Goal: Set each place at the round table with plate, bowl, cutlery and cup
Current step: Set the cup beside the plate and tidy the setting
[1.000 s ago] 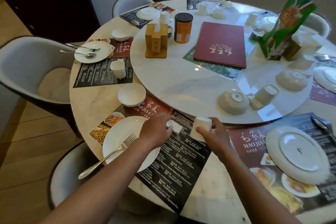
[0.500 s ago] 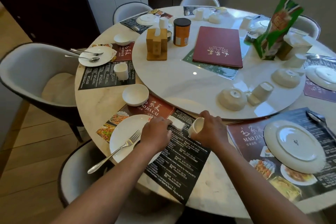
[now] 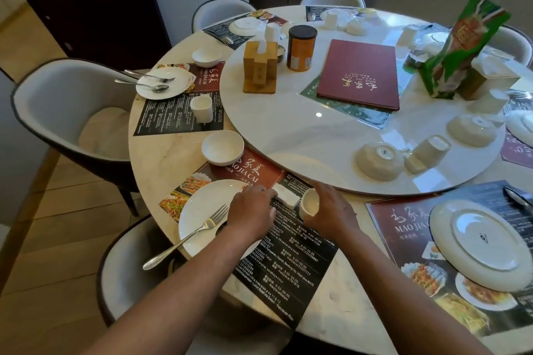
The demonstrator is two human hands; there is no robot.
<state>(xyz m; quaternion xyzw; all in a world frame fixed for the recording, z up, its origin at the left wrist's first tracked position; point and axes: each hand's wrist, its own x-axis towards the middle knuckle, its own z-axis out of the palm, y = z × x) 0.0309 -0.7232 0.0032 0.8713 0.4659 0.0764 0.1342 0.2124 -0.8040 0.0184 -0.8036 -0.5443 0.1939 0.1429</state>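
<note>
At the near edge of the round table [image 3: 161,158], on the dark printed placemat [image 3: 288,262], the right hand [image 3: 331,213] curls around a small white cup [image 3: 309,204], which is tipped so its mouth faces the camera, just beside a small white rectangular rest [image 3: 285,195]. The left hand [image 3: 251,210] lies knuckles up with its fingertips on the near end of that rest; whether it pinches the piece or only touches it cannot be told. Just left of that hand sits a white plate [image 3: 202,210] with a fork [image 3: 190,235] laid across it, handle hanging over the table edge. A white bowl [image 3: 222,147] stands upright beyond the plate, at the top of the placemat. The next place to the left has a second plate [image 3: 164,86] carrying a fork and spoon, a second upright cup [image 3: 202,106] and a second bowl [image 3: 206,57]. On the raised turntable [image 3: 288,135] stand a wooden holder [image 3: 260,68], an orange canister [image 3: 301,47], a maroon menu [image 3: 360,73] and a green packet [image 3: 458,46], and nearer the person an upturned bowl [image 3: 379,161] beside a cup on its side [image 3: 431,150]. To the right, an upside-down plate [image 3: 484,242] rests on another placemat [image 3: 403,228].
</note>
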